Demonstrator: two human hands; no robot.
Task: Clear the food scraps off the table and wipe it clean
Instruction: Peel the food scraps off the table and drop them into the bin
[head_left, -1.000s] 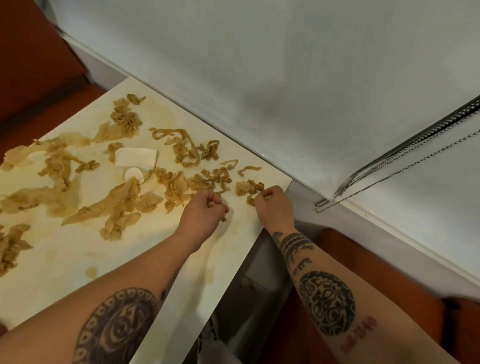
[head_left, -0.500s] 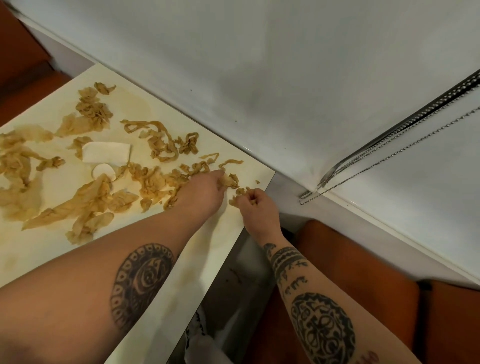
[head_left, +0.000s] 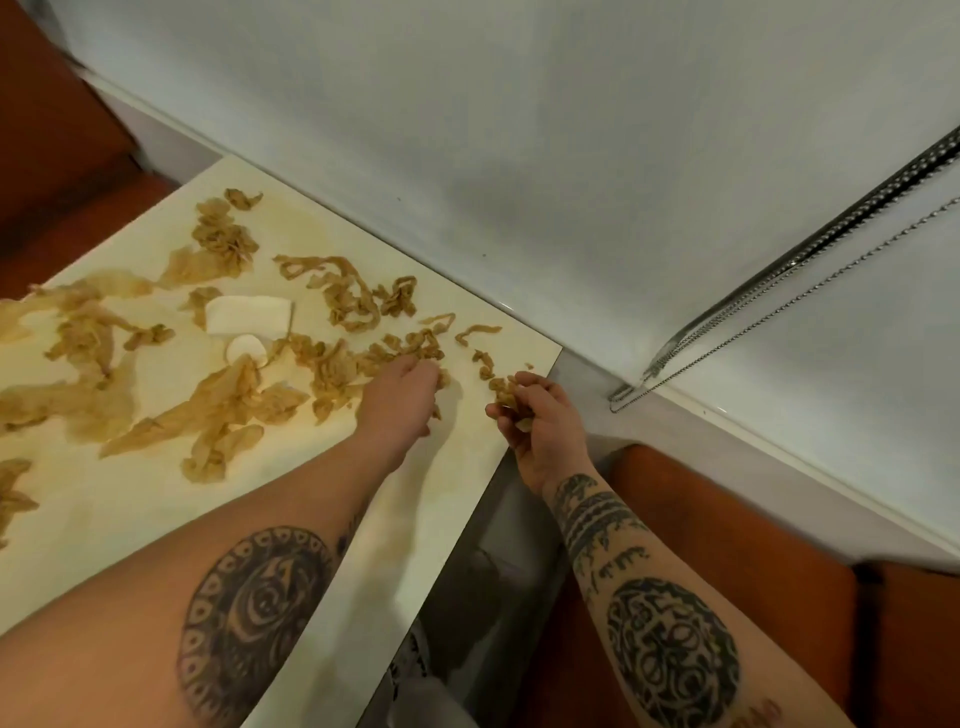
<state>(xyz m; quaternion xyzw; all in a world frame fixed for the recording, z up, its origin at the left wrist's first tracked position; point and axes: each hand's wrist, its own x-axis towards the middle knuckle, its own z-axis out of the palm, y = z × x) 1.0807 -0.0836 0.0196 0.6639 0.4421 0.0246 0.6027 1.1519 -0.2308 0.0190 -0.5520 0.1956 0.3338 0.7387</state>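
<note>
Nearest to me, two tattooed forearms reach over the corner of the counter (head_left: 156, 519). The right hand (head_left: 540, 426) hangs just at the counter's edge, palm turned up, with its fingers (head_left: 537, 383) cupped around a small bunch of scraps (head_left: 511, 397). The left hand (head_left: 400, 395) is a little further in, knuckles up. Its fingers curl down onto more scraps and seem to pinch some, though the tips are hidden under the hand.

I judge the task to be at its beginning. Only the strip of counter close to the hands is free of scraps, and it shows yellowish stains. Nothing is wiped yet, and I see no cloth.

Beyond the hands, most of the scraps are spread over the middle and the far side of the counter, up to the white wall (head_left: 519, 156). They are thin, tan and crumpled. Some are wide, half-transparent sheets and others are narrow curly strips. They look limp and light. Two white pieces (head_left: 244, 314) lie among them.
</note>
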